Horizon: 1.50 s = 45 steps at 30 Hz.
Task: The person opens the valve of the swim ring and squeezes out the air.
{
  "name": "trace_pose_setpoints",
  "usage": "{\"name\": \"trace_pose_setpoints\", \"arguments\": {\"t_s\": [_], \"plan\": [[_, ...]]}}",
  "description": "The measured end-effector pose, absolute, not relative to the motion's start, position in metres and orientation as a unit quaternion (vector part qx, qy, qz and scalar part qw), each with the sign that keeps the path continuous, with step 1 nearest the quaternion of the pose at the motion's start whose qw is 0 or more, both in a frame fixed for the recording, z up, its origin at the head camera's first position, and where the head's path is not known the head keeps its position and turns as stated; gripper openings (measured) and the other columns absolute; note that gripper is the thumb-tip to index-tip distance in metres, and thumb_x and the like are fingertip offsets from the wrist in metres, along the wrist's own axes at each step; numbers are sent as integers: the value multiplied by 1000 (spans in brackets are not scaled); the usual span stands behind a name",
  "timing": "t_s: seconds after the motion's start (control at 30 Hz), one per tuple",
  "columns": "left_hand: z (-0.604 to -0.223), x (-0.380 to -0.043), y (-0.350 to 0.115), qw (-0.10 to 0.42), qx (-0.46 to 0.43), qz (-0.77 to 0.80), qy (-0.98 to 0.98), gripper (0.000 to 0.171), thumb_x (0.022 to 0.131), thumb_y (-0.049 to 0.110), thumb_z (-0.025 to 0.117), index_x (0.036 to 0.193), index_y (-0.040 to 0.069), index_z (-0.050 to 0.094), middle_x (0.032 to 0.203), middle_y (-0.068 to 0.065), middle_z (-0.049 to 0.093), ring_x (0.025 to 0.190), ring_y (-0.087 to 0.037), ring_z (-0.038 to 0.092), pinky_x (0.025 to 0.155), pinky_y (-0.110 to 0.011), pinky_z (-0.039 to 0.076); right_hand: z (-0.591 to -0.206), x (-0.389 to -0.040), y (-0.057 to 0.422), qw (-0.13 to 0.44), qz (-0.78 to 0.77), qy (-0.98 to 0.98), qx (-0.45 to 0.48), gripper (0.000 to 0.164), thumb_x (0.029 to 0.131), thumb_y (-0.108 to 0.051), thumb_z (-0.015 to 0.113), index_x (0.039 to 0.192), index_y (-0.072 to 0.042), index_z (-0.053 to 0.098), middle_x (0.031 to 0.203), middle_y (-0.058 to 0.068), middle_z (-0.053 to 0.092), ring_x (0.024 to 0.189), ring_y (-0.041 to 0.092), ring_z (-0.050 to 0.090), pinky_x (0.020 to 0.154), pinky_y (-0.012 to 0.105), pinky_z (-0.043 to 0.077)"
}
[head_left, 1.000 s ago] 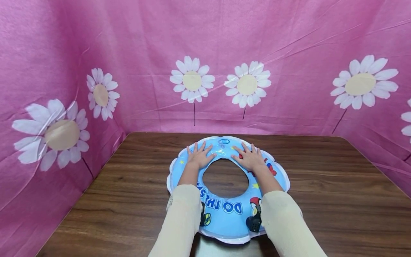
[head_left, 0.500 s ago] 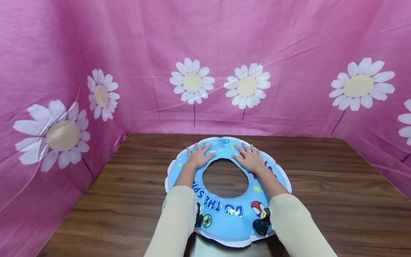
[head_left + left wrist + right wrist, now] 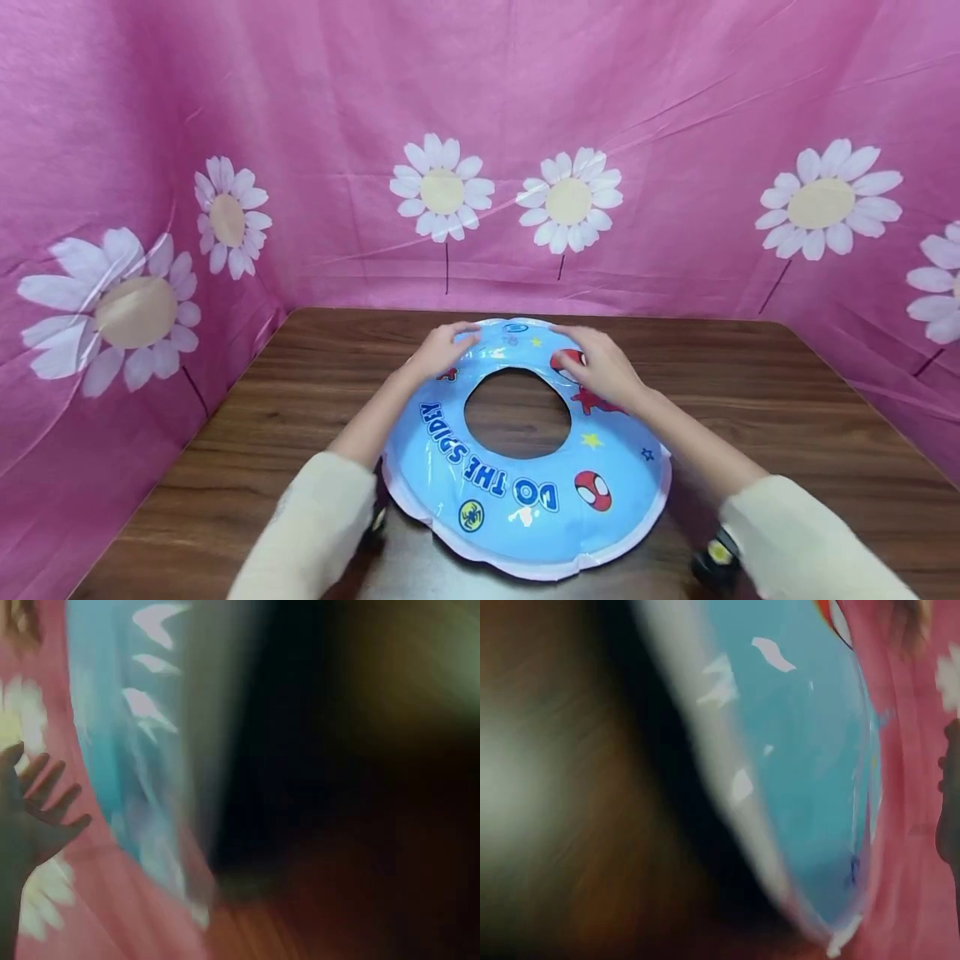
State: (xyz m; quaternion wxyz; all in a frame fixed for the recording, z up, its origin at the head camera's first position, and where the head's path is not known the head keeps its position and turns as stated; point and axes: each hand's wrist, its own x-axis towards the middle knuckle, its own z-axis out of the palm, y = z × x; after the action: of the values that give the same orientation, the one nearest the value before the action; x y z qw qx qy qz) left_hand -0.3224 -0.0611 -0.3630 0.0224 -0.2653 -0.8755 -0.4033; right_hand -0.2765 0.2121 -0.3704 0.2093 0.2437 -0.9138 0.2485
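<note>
A light-blue inflatable swim ring (image 3: 525, 521) with a white scalloped rim lies flat on the wooden table. Its print shows lettering, stars and red masked heads around a round hole. My left hand (image 3: 441, 350) is over the ring's far left part, and the left wrist view shows that hand (image 3: 41, 814) with its fingers spread apart. Over the far right part is my right hand (image 3: 606, 367), thumb pointing inward and fingers extended toward the back. In the right wrist view, only part of the right hand (image 3: 951, 791) appears at the edge.
A brown wood-grain table (image 3: 750, 417) extends on both sides of the ring. Behind and to the left hangs a pink cloth (image 3: 337, 83) printed with large white daisies. Black wrist cameras sit below both cream sleeves (image 3: 318, 517).
Both hands lift from lying flat with spread fingers on the ring. The forearms swing outward to left and right, uncovering more of the ring's print. The ring stays nearly in place.
</note>
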Motion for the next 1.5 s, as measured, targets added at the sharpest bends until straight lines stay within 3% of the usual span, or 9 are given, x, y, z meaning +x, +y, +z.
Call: {"name": "trace_pose_setpoints", "arguments": {"t_s": [0.1,0.17,0.3,0.43,0.57,0.97,1.17,1.27,1.5], "plan": [[-364,-282,-62,37,-370,-316,-873,35,94,26,53,122,6,59,112,-8,61,94,-19,58,91,-35,41,-371,-240,202,183,210,-916,289,51,84,-25,67,129,-6,52,121,9,57,109,26,52,91,46,40],[-371,-252,-63,40,-426,-260,-866,37,93,30,54,122,8,59,123,-4,57,117,-17,48,98,-35,34,-376,-214,195,160,189,-918,309,54,83,-33,67,129,-7,53,121,6,58,109,22,52,90,44,41],[-390,-202,-66,16,-500,-132,-855,59,95,48,40,136,5,45,140,-7,41,129,-23,33,105,-42,22,-395,-169,186,110,145,-925,334,62,85,-50,58,130,-8,52,128,4,53,119,24,46,96,47,36],[-417,-179,-65,14,-526,-38,-849,75,94,58,19,146,3,19,151,-10,16,137,-23,10,108,-43,8,-417,-145,180,66,95,-940,322,74,87,-63,41,137,-9,44,139,5,43,129,26,33,101,47,28],[-435,-175,-64,20,-528,-27,-849,74,95,58,14,147,5,12,152,-8,8,138,-22,2,108,-42,6,-435,-140,178,39,75,-949,304,80,86,-68,34,144,-13,31,148,0,28,136,22,19,106,43,19],[-436,-180,-67,3,-514,-105,-851,66,97,52,23,148,10,16,152,-4,12,138,-20,5,108,-43,6,-439,-149,188,47,175,-951,251,77,86,-62,45,145,-16,29,148,-2,26,136,18,16,105,44,20],[-436,-173,-69,50,-435,-99,-894,65,92,61,25,146,23,29,150,-5,22,136,-33,9,104,-56,3,-441,-152,202,71,150,-966,197,78,84,-62,48,144,-14,34,148,2,28,136,20,19,107,43,14],[-434,-170,-69,53,-377,-122,-917,70,89,65,29,144,21,33,148,-4,26,136,-34,11,102,-60,0,-442,-152,205,67,169,-963,196,78,84,-61,49,144,-14,33,148,3,27,135,21,19,108,41,12],[-413,-184,-67,129,-280,-285,-908,65,87,47,55,137,7,43,141,-10,39,128,-32,34,101,-53,24,-413,-163,213,45,354,-928,107,66,87,-38,61,140,-7,36,136,18,42,125,37,35,95,56,32]]}}
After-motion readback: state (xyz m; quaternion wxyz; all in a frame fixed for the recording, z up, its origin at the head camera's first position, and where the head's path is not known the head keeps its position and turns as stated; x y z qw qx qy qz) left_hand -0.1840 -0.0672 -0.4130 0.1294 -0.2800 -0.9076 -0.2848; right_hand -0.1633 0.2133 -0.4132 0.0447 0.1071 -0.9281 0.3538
